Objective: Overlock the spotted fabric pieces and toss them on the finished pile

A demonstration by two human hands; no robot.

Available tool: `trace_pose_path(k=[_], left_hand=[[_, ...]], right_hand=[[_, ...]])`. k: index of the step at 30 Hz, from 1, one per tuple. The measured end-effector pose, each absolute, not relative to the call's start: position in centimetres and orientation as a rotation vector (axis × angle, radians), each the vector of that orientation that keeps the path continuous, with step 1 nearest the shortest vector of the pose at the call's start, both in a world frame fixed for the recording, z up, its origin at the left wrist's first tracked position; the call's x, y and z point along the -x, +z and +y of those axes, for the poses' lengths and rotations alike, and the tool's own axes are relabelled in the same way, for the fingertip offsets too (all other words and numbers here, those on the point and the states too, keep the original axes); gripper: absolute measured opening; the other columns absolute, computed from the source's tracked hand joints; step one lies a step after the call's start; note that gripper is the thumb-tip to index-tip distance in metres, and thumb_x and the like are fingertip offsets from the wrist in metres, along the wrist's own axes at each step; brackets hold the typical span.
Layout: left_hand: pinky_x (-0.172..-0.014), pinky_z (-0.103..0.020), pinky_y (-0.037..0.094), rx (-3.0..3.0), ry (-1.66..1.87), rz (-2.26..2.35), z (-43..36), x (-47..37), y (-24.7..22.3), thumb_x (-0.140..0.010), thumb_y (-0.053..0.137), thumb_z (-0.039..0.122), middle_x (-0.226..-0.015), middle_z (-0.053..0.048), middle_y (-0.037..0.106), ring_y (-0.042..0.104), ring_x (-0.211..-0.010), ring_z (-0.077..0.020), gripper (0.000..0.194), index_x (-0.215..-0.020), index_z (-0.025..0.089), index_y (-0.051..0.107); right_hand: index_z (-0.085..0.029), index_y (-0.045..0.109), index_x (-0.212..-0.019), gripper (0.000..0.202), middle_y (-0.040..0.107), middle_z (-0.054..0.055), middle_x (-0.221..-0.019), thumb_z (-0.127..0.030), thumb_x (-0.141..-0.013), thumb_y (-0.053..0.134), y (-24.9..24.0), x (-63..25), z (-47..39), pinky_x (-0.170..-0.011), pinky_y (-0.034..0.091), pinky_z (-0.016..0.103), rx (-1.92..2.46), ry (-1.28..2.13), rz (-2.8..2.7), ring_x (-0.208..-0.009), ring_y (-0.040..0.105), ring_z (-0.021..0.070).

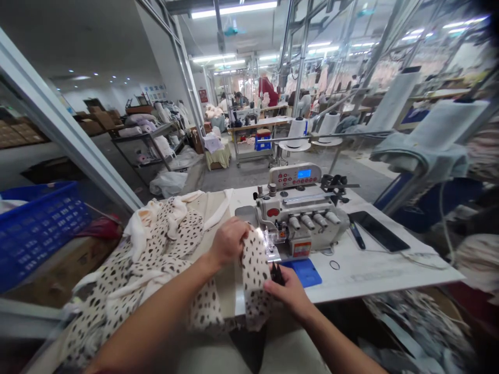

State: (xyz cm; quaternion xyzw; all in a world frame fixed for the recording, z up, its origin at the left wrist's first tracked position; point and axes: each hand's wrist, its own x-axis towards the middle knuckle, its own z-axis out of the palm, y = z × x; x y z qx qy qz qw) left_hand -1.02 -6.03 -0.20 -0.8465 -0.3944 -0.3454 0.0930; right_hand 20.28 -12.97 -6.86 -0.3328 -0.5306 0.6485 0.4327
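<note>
My left hand [230, 241] is closed on the upper end of a narrow piece of white cloth with dark spots [255, 275], just left of the sewing machine's needle area. Lower down, the fingers of my right hand [287, 291] pinch the right edge of that cloth. A small black tool [277, 274] shows in my right hand, its pointed tips upward; the rest of it is hidden. The white sewing machine [302, 208] has a lit lamp beside the cloth. More spotted cloth [144, 270] lies heaped at the left, partly behind my left forearm.
On the white table [351, 280] are a dark phone [380, 232], a small cutter-like tool [356, 235] and a black ring [334, 265]. A blue basket [42, 223] stands at the far left. Large thread cones [448, 124] rise at the right. Metal posts frame the workplace.
</note>
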Motion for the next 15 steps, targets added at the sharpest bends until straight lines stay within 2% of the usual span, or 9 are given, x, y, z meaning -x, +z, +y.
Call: trace_pose_path(k=[4,8,12,15], left_hand=[[-0.075,-0.034,0.045,2.544,-0.911,-1.103,-4.5,1.8,0.8,-0.094,0.052,0.019,-0.077,-0.005,0.063,0.056,-0.079,-0.0191,0.015,-0.085,0.021,0.065],[-0.083,-0.041,0.042,2.371,-0.969,-1.247,-2.7,2.4,1.9,-0.097,0.044,0.015,-0.089,-0.011,0.064,0.055,-0.090,-0.0235,0.024,-0.084,0.018,0.064],[-0.085,-0.039,0.047,2.486,-0.872,-1.247,-3.3,1.8,1.4,-0.089,0.053,0.011,-0.099,-0.009,0.068,0.058,-0.096,-0.0236,0.015,-0.090,0.019,0.065],[-0.089,-0.040,0.050,2.621,-0.771,-1.219,-5.4,1.2,0.7,-0.078,0.060,0.007,-0.100,-0.006,0.071,0.061,-0.099,-0.0241,0.020,-0.092,0.021,0.066]], right_hand=[[-0.016,0.076,-0.095,0.042,0.075,0.007,-0.091,-0.052,-0.072,0.081,-5.7,-18.6,-12.5,-0.082,0.052,0.036,0.866,1.575,-1.240,-0.082,0.066,0.0243],[-0.016,0.077,-0.090,0.036,0.075,0.006,-0.088,-0.049,-0.077,0.078,-6.3,-18.7,-12.5,-0.079,0.051,0.034,0.888,1.527,-1.264,-0.079,0.064,0.0222],[-0.015,0.076,-0.084,0.030,0.072,0.004,-0.081,-0.044,-0.077,0.077,-7.5,-20.2,-12.5,-0.074,0.049,0.031,0.891,1.490,-1.425,-0.075,0.061,0.0205],[-0.015,0.076,-0.085,0.031,0.071,0.004,-0.082,-0.045,-0.078,0.075,-8.0,-20.9,-12.4,-0.074,0.048,0.031,0.874,1.481,-1.499,-0.076,0.060,0.0206]])
